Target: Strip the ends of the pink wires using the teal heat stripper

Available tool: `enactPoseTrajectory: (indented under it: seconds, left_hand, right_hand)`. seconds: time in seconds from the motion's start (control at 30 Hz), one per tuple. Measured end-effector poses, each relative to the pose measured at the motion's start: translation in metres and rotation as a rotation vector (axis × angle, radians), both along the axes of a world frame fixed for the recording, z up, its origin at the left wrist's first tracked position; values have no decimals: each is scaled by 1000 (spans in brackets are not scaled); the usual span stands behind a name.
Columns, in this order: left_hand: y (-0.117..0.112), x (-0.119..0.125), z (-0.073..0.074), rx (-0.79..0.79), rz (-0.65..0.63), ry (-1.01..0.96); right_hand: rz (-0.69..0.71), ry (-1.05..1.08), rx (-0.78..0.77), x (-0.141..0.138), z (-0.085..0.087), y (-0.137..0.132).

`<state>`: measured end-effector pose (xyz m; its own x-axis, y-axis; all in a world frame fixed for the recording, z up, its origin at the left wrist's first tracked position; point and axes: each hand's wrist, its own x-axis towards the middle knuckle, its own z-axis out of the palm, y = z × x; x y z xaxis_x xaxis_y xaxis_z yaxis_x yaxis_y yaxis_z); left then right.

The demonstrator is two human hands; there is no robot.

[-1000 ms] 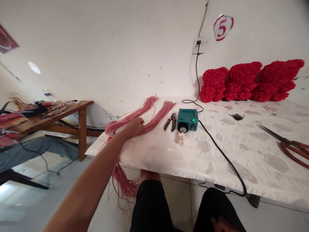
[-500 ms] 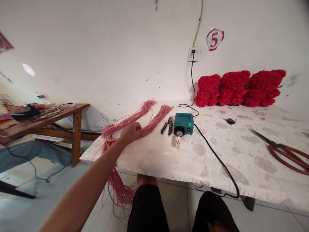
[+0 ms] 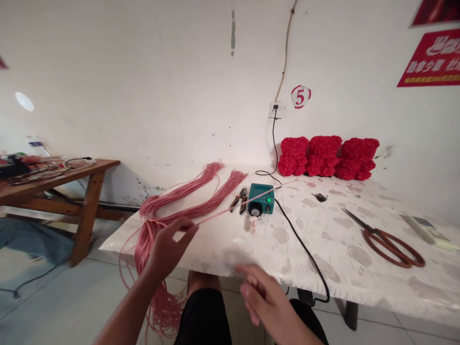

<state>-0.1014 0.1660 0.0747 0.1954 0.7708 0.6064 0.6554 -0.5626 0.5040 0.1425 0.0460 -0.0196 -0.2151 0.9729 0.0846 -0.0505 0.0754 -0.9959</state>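
Note:
Thumb and fingers of my left hand (image 3: 171, 247) are closed in a pinch on one thin pink cord (image 3: 219, 215). It stretches up and right from my fingertips, passing in front of a small teal machine (image 3: 265, 190) with a green-lit button. Behind my left hand lies a large bundle of pink cords (image 3: 226, 189), bound at its left and hanging over the front edge. My right hand (image 3: 264, 297) hovers at the table's front edge, slightly blurred, fingers apart with nothing visible in them. Cutting pliers (image 3: 243, 201) lie left of the machine.
Large scissors (image 3: 373, 231) with brown handles lie on the right of the covered table (image 3: 305, 254). Near them are a pale device (image 3: 427, 232) and a small dark object (image 3: 319, 197). Three red ruffled shapes (image 3: 325, 155) stand by the wall. A black cable (image 3: 302, 244) crosses the tabletop.
My left hand has come off the bundle toward me, now holding a single cord. My right hand has entered the view at the front edge. The camera has tilted up and turned right.

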Motion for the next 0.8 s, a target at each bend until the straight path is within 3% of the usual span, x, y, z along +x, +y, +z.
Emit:
enactPoseTrajectory:
  seconds: [0.1, 0.2, 0.37, 0.5, 0.6, 0.7, 0.8]
  left_hand:
    - [-22, -14, -19, -7, -72, 14]
    - [-30, -27, -41, -41, -148, 56]
    - [-39, -43, -62, -117, -237, 156]
    - [-43, -42, -48, -178, -306, 220]
    - [-10, -28, -30, -156, -240, 198]
    - [61, -4, -19, -137, -95, 188]
    - [138, 23, -18, -181, 44, 246]
  right_hand:
    - [4, 157, 36, -11, 50, 33]
    - [-53, 208, 122, -19, 69, 55]
    - [-221, 279, 182, -16, 61, 65]
    - [-221, 199, 144, -9, 45, 52]
    - [-195, 84, 98, -1, 33, 40]
    - [-186, -20, 81, 9, 24, 37]
    - [-201, -88, 63, 19, 18, 41]
